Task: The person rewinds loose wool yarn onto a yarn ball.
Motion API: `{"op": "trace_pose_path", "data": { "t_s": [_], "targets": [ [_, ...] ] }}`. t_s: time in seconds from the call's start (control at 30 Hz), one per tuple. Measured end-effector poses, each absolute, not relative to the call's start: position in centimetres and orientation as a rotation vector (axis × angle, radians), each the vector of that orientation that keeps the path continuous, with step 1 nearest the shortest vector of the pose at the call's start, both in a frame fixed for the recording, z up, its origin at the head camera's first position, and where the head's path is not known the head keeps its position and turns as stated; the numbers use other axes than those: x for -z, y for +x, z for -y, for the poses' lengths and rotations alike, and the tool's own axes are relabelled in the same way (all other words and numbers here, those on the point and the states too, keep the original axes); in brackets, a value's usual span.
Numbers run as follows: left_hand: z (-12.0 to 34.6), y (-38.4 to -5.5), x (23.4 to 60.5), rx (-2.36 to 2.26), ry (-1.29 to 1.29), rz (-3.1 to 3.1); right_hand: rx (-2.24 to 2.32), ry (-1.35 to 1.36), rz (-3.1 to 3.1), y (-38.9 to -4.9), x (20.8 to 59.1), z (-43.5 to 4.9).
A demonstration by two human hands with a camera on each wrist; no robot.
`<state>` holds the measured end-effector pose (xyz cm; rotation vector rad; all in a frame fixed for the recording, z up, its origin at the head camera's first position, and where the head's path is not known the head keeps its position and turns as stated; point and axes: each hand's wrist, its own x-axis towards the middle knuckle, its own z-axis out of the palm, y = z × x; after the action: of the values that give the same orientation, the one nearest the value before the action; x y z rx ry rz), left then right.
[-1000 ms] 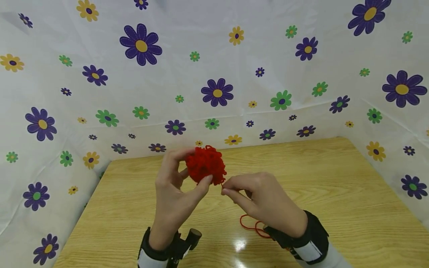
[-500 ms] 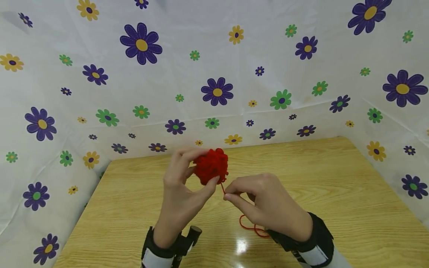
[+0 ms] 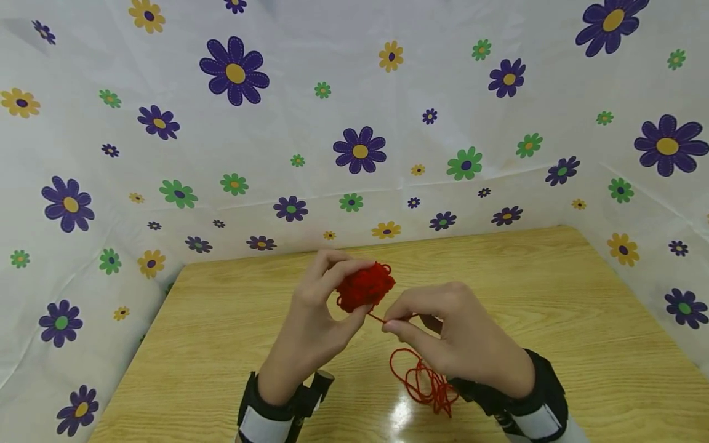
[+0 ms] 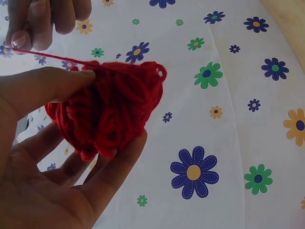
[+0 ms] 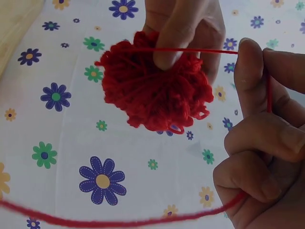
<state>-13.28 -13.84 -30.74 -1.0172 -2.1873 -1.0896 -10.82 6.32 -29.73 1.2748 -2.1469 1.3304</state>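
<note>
Red yarn wound in a ball (image 3: 364, 287) is held above the table (image 3: 210, 344), the grip of the left hand (image 3: 316, 320) clamped round it and the right hand (image 3: 460, 332) pinching its taut strand (image 5: 205, 50), with loose coils (image 3: 436, 391) lying below.

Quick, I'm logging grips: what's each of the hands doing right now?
Left hand: closed, holding the red yarn ball between thumb and fingers.
Right hand: closed, pinching the yarn strand that runs from the ball.

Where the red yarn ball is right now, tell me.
In the head view, the red yarn ball is just below centre, gripped by the left hand, left of the right hand.
</note>
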Motion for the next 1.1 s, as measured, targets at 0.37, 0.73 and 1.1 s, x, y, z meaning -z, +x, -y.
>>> {"op": "trace_pose_path", "data": {
  "t_s": [0.37,0.73,1.1],
  "targets": [
    [13.9,-12.4,30.0,1.127,-1.222,2.241,-1.309,1.219,2.011,-10.7,28.0,-6.8],
    [13.6,-10.6,27.9,1.371,-1.363,2.290,-1.247,1.088,2.027,-11.4,28.3,-6.9],
    [13.9,-10.3,27.6,1.501,-1.415,2.241,-1.253,1.029,2.108,-12.3,29.1,-6.7]
  ]
}}
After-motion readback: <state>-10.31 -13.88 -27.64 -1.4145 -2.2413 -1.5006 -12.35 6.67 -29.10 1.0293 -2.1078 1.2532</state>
